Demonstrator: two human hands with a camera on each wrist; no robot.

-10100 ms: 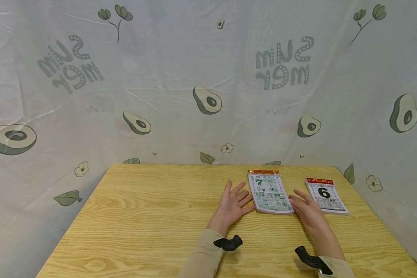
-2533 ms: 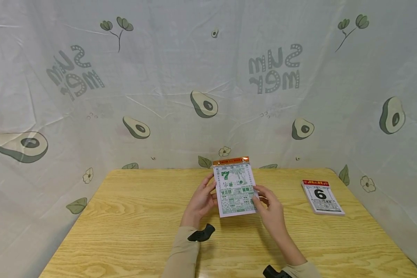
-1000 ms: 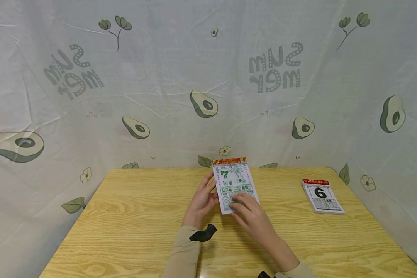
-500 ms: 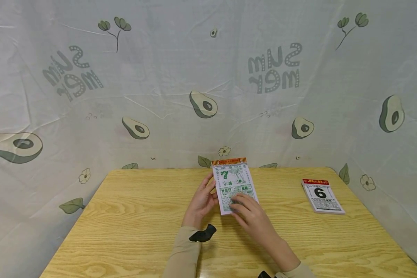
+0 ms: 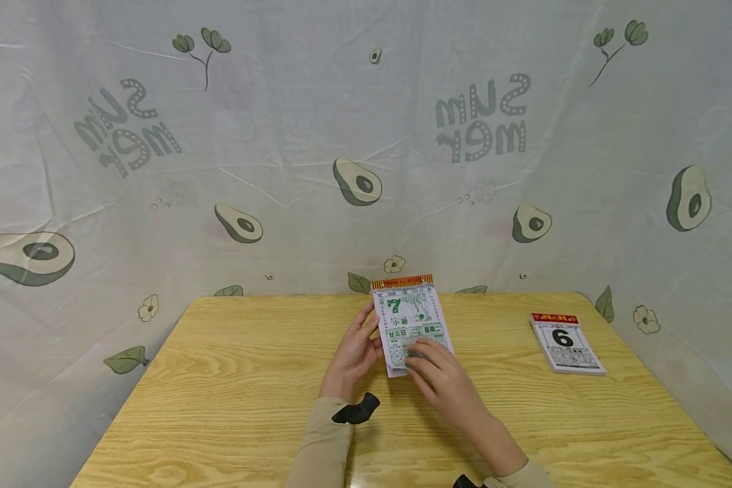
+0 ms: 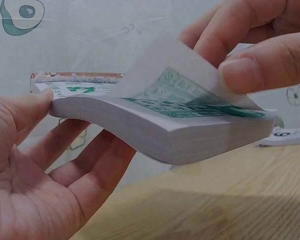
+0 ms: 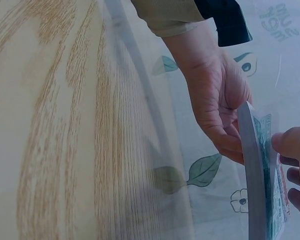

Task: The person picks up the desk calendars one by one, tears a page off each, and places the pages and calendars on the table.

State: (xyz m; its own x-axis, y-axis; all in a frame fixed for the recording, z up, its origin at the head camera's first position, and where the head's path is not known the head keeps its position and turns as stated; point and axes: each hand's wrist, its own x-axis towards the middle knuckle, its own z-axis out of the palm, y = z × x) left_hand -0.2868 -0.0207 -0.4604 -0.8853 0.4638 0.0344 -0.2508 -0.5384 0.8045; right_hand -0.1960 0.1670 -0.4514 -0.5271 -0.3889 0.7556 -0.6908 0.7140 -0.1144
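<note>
A thick tear-off calendar [image 5: 416, 308] with green print, a big 7 and a red-and-gold top band is held tilted above the table, left of the other pad. My left hand [image 5: 352, 352] grips its left side, thumb on top and fingers beneath, as the left wrist view shows. At the lower part of the pad, my right hand [image 5: 446, 388] pinches the top sheet [image 6: 162, 67] between thumb and fingers. That sheet's near corner is bent up off the block, and green print shows through it. In the right wrist view the pad [image 7: 255, 165] appears edge-on.
A second tear-off calendar [image 5: 567, 344], with a red band and black 6, lies at the right of the wooden table [image 5: 250, 393]. Behind the table hangs a pale curtain [image 5: 293, 122] printed with avocados and leaves.
The green calendar was lying on the table between both hands; it has been lifted and moved left. My right hand then shifted from its right edge to the lower front.
</note>
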